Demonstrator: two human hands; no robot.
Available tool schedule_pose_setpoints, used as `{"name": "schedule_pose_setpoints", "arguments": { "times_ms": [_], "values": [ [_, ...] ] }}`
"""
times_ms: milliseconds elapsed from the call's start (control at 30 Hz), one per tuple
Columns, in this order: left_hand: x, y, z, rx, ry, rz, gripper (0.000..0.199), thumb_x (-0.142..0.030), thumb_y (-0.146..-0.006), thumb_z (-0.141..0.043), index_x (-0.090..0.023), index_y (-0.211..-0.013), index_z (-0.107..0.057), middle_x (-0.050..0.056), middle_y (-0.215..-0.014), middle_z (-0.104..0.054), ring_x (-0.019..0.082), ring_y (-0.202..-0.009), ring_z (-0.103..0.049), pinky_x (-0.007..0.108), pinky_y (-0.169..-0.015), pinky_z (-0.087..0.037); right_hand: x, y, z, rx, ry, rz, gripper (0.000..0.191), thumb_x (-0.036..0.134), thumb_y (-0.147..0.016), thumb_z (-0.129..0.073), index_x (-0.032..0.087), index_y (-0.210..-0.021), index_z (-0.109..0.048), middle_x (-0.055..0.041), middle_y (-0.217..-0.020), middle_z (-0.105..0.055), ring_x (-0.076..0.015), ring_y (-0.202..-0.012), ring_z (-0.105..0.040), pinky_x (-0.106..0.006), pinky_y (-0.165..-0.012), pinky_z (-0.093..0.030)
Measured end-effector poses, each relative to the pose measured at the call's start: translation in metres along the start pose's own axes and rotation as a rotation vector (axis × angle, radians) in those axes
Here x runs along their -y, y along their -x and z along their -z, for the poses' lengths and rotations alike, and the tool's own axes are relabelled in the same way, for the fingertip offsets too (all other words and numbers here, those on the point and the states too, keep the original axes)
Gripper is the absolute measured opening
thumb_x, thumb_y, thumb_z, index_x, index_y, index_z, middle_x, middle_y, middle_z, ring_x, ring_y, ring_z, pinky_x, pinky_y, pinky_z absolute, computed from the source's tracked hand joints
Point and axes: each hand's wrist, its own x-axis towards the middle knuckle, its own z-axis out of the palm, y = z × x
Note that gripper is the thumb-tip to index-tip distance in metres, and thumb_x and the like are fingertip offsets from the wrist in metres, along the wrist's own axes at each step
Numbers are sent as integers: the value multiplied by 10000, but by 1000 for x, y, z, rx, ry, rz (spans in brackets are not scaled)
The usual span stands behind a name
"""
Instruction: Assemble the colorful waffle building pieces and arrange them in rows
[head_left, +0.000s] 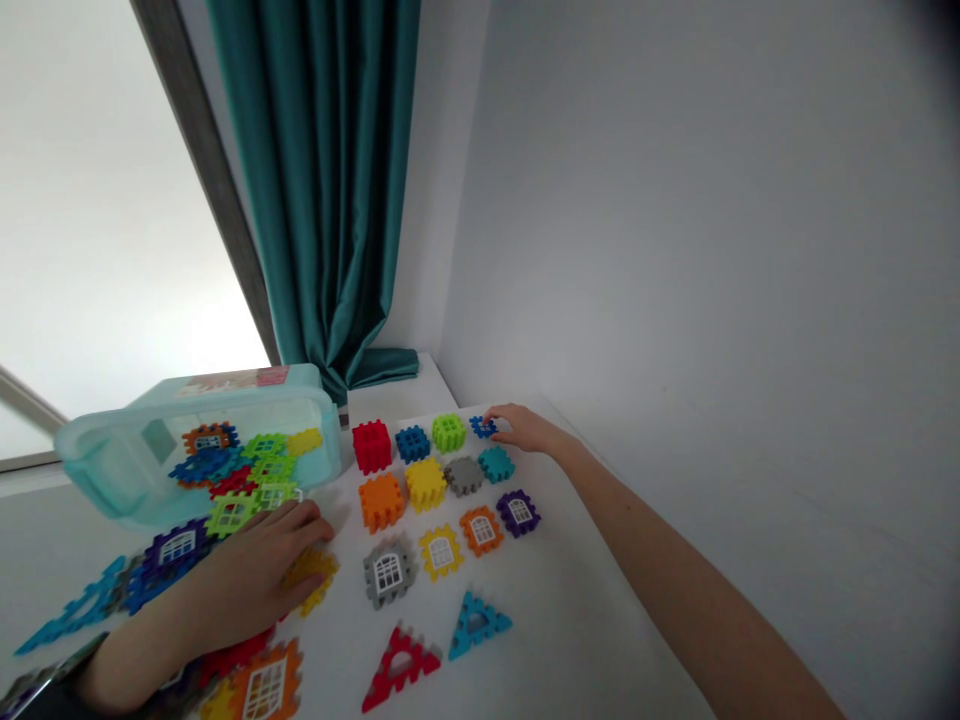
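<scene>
The left hand (pixel 251 565) lies palm down, fingers curved over a yellow window piece (pixel 311 580), though whether it grips the piece cannot be told. It sits on the white table (pixel 570 620), just past an orange window piece (pixel 264 685) and beside a purple window piece (pixel 176 548). To the right lie a red triangle (pixel 400 665) and a blue triangle (pixel 477 625). Beyond them, a row of window squares runs grey (pixel 388 570), yellow (pixel 441 552), orange (pixel 481 530), purple (pixel 518 513). Next comes a row of orange, yellow, grey and teal blocks (pixel 425 484), then red, blue and green cubes (pixel 412 444). The right hand (pixel 529 430) stretches out half-open, its fingertips (pixel 491 416) on a small blue piece (pixel 483 427) at the far end of that row; any grip cannot be told. At left, a clear teal tub (pixel 195 450) lies tipped, holding more pieces. A teal curtain (pixel 322 170) hangs behind.
</scene>
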Motion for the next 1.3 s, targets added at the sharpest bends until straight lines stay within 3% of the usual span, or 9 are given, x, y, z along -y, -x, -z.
{"name": "schedule_pose_setpoints", "arguments": {
  "times_ms": [300,900,1067,1300],
  "values": [
    [0,-1,-2,19,4,33,273,-364,-924,-518,-270,-1136,-661,104,-1248,-611,304,-1184,-587,476,-1047,-462,-4,-17,-9,44,-46,15,263,158,-746,-728,198,-1004,-757,-59,-1047,-770,-225,-987,-686,-311,-911,-502],
    [-5,-1,2,6,-9,31,244,-342,-910,-540,-258,-1100,-668,92,-1206,-631,291,-1153,-598,444,-1029,-481,-7,-8,-17,-32,-134,36,253,172,-745,-739,210,-994,-762,-69,-1187,-734,-247,-1168,-645,-367,-1047,-463],
    [-7,-2,4,15,-10,35,240,-319,-910,-534,-255,-1102,-662,102,-1197,-633,299,-1160,-596,460,-1032,-476,-7,2,-10,-124,-166,-13,231,192,-864,-617,198,-1068,-726,-90,-1251,-695,-226,-1141,-659,-377,-995,-507],
    [-15,-4,9,39,-36,56,225,-325,-904,-532,-251,-1080,-652,99,-1170,-629,290,-1131,-600,447,-994,-482,23,17,2,-194,-166,44,220,217,-895,-597,206,-1080,-715,-101,-1236,-698,-251,-1198,-624,-468,-1094,-436]
  ]
}}
